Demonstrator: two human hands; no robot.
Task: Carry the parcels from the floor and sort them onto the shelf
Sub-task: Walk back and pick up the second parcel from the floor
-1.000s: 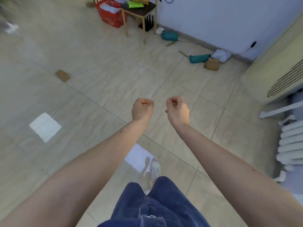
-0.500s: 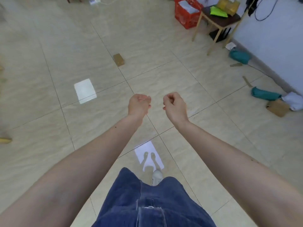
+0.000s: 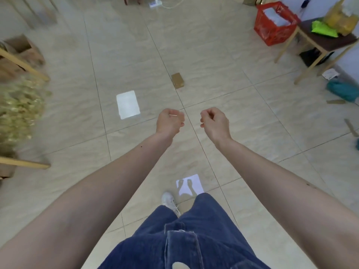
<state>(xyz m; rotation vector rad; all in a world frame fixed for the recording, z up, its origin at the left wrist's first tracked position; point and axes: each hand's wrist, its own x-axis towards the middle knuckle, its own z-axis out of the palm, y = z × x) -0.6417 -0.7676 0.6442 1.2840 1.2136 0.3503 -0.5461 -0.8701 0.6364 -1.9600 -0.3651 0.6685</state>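
I have turned left, so the brown parcel (image 3: 177, 80) now lies ahead and a wooden shelf (image 3: 21, 65) has appeared at left.

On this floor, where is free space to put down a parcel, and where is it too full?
Free: the tiles between the small brown box and the red crate, and the tiles left of the white light patch. Crowded: the right edge around the wooden table and teal bag, and the left edge by the shelf.
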